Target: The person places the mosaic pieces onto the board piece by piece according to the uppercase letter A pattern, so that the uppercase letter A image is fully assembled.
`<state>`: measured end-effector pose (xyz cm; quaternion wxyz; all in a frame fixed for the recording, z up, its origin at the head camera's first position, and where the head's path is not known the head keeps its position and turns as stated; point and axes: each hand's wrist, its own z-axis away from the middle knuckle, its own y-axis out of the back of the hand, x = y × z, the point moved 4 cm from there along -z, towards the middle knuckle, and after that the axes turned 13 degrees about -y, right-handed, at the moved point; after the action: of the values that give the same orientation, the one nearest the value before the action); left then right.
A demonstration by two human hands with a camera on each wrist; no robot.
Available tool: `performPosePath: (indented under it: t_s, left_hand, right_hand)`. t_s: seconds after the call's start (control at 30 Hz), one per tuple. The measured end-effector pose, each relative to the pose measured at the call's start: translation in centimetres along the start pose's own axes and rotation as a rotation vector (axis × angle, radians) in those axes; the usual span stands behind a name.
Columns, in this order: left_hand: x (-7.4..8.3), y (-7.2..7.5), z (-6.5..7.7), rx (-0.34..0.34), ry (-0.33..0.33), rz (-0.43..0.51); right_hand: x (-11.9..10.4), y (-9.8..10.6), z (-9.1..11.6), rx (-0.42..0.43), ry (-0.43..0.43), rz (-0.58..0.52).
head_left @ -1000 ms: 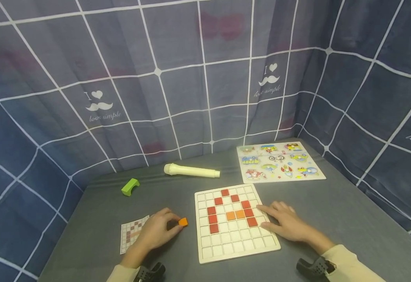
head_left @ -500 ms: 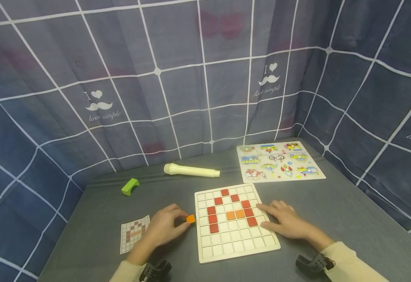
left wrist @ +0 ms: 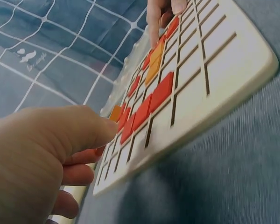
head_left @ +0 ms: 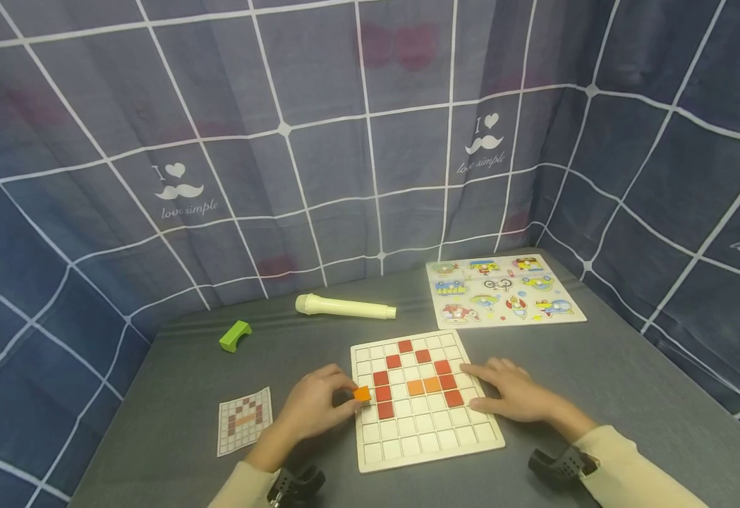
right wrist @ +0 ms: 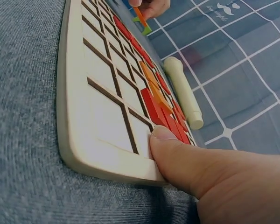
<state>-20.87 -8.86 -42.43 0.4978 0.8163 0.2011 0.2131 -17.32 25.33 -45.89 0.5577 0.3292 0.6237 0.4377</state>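
Note:
A small orange square tile is pinched between the thumb and fingers of my left hand, over the left edge of a white grid board. Red tiles sit in several cells of the board, with two orange tiles side by side near its middle. My right hand rests on the board's right edge, thumb and forefinger extended on it. In the left wrist view the held tile shows only in part, behind the thumb. The right wrist view shows the right thumb on the board's rim.
A printed pattern card lies left of the board. Behind are a green arched block and a cream toy microphone. A picture puzzle board lies at the back right, near the curtain.
My left hand has moved right with the orange tile, from beside the board to over its left edge. The pattern card has come fully into sight. My right hand has stayed nearly still.

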Motion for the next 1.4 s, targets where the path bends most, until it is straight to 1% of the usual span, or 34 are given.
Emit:
performPosePath:
  t_s: [0.17, 0.27, 0.37, 0.47, 0.6, 0.73, 0.83, 0.97, 1.13, 1.4]
  left_hand:
    - [0.9, -0.6, -1.2, 0.034, -0.084, 0.018]
    - [1.5, -1.0, -1.8, 0.049, -0.134, 0.039]
    - [2.0, -1.4, -2.3, 0.041, -0.153, 0.053]
    - [2.3, -1.6, -2.7, 0.021, -0.149, 0.059]
    - [2.5, -1.7, -3.3, -0.016, -0.149, 0.008]
    - [2.8, -1.8, -4.1, -0.047, -0.165, -0.034]
    - [2.9, -2.1, -4.5, -0.069, -0.173, -0.046]
    - [3.0, -2.6, -4.8, -0.092, -0.167, -0.059]
    - [3.0, -2.8, -5.0, -0.097, -0.156, -0.068]
    - [3.0, -3.0, -5.2, -0.094, -0.168, -0.091]
  right_hand:
    - [0.0, 0.1, -0.2, -0.028, -0.029, -0.016]
    - [0.0, 0.1, -0.3, -0.036, -0.031, -0.024]
    - [0.1, 0.0, -0.4, -0.051, -0.034, -0.031]
    - [0.1, 0.0, -0.6, -0.07, -0.039, -0.044]
    - [-0.1, 0.1, -0.6, -0.08, -0.042, -0.058]
    - [-0.1, 0.2, -0.6, -0.071, -0.043, -0.048]
    - [-0.1, 0.2, -0.4, -0.063, -0.038, -0.038]
    - [-0.1, 0.1, -0.3, -0.055, -0.035, -0.035]
    - [-0.1, 0.0, -0.2, -0.042, -0.038, -0.029]
    - [-0.1, 0.1, -0.1, -0.028, -0.031, -0.023]
